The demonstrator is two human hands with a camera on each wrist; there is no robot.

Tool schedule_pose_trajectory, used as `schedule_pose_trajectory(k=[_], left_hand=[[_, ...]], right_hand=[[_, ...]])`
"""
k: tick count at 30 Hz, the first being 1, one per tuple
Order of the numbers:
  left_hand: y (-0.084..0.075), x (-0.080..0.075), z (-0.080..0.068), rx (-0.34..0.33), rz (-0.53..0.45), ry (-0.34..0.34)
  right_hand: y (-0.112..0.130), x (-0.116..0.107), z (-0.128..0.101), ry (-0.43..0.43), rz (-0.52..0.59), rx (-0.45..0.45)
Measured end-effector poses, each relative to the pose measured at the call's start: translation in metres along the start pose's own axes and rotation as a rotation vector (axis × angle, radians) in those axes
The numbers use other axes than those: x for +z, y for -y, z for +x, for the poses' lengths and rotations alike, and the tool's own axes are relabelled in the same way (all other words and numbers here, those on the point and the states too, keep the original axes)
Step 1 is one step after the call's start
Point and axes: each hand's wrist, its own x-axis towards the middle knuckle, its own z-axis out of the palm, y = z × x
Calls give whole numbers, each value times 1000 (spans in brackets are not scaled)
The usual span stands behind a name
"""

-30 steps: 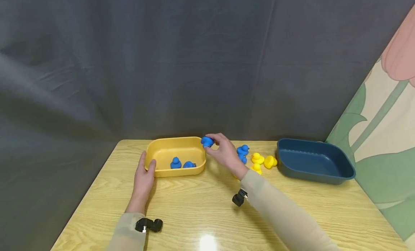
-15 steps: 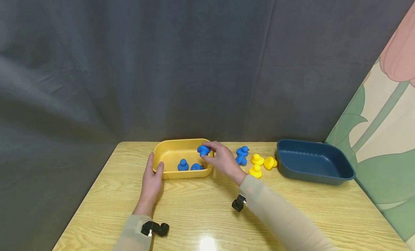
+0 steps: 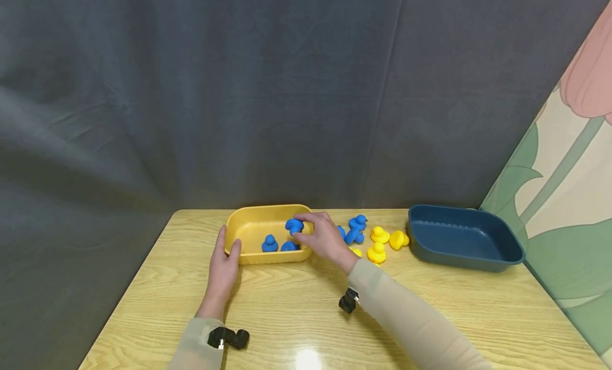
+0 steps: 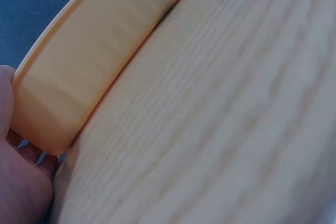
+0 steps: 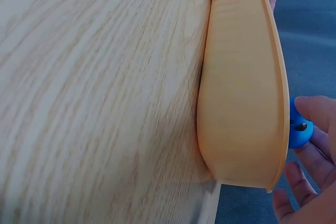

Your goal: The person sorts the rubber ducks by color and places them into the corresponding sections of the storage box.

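Note:
A yellow tub [image 3: 248, 221] sits on the wooden table [image 3: 296, 306], with two blue ducks [image 3: 270, 244] inside it. My right hand [image 3: 319, 234] pinches a third blue duck [image 3: 294, 225] over the tub's right part; the right wrist view shows that duck [image 5: 300, 125] past the tub's rim [image 5: 273, 51]. My left hand [image 3: 223, 261] grips the tub's left end, thumb over the rim. In the left wrist view the tub's outer wall [image 4: 89, 66] fills the upper left beside my palm [image 4: 18, 177].
Loose blue ducks [image 3: 356, 229] and yellow ducks [image 3: 382, 241] lie on the table right of the yellow tub. A dark blue tub [image 3: 461, 240] stands at the right. A dark curtain [image 3: 239, 94] hangs behind the table.
My right hand has carried the blue duck leftward from the tub's right rim to over its inside. The left hand keeps its grip on the tub's left end.

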Motion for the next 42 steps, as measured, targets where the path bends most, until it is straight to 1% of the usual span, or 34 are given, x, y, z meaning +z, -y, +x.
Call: schedule_pose_trajectory(k=[5, 10, 14, 20, 24, 29, 33, 36, 42], left_hand=[[1, 1, 0, -2, 1, -7], [2, 0, 1, -4, 4, -2], [1, -1, 1, -2, 1, 0], [-2, -3, -1, -5, 1, -4], [-3, -2, -1, -6, 0, 2], [-3, -2, -1, -1, -1, 4], [-4, -2, -1, -4, 0, 6], [-4, -2, -1, -7, 6, 7], [-4, -2, -2, -9, 7, 3]], right_hand=[[3, -5, -2, 7, -2, 20], [4, -20, -4, -16, 4, 45], [-2, -34, -4, -47, -10, 54], [-16, -55, -7, -52, -22, 66], [-25, -66, -11, -28, -23, 92], [-36, -75, -15, 32, -20, 142], [-46, -78, -16, 59, -50, 165], [-53, -78, -15, 68, -80, 165], [-60, -78, -13, 91, -112, 170]])
